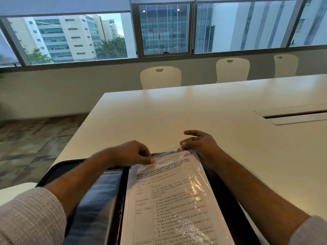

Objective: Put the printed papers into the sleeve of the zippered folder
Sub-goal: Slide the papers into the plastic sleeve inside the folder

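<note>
From the head view, your zippered folder lies open on the near edge of the white table, and the printed papers sit on its right half, already under the crinkled clear sleeve along most of their visible length. Your left hand pinches the top left edge of the sheets or the sleeve mouth between thumb and forefinger; which of the two layers it holds is too fine to tell. Your right hand pinches the clear plastic at the top right corner, with the other fingers spread loosely above the table. By the look of it, the insertion is nearly done: the papers are inside, and what remains is likely to seat the top edge, smooth the plastic and let go. Three white chairs stand on the far side of the table, below the windows.
</note>
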Available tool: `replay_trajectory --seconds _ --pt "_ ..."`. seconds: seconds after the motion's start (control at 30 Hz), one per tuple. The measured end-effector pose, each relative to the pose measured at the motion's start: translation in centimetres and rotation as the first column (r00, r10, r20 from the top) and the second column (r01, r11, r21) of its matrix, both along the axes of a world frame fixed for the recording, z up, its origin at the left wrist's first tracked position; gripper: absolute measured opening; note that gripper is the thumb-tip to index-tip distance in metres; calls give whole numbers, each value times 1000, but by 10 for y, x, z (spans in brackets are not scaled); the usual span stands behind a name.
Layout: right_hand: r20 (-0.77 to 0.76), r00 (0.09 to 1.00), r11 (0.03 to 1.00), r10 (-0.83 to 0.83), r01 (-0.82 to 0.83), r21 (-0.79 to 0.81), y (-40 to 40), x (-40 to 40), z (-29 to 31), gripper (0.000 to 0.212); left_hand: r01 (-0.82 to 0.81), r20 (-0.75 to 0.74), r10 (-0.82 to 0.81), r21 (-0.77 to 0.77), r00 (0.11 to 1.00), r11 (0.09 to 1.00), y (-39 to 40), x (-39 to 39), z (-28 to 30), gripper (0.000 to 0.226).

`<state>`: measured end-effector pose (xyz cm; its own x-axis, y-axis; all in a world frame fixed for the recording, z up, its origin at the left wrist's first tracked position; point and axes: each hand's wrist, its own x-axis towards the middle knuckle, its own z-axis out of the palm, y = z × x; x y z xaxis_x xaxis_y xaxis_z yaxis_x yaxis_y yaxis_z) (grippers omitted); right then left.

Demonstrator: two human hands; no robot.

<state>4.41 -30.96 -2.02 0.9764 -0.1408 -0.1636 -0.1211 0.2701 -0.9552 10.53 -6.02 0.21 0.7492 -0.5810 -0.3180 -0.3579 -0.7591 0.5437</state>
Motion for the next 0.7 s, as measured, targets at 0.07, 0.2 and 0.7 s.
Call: replay_trajectory --seconds 0.07,0.2,0.7 --pt "-3 1000 1000 -8 8 1 0 0 0 45 -34 -55 37 43 998 999 10 3 -3 28" --pt "-11 999 999 -40 40 -6 4 0 -1 45 -70 -64 75 67 995 995 21 7 -8 22" --pt "-224 962 776 -154 -23 -630 1 -46 -7 37 -220 450 163 79 878 972 15 -1 -40 36"
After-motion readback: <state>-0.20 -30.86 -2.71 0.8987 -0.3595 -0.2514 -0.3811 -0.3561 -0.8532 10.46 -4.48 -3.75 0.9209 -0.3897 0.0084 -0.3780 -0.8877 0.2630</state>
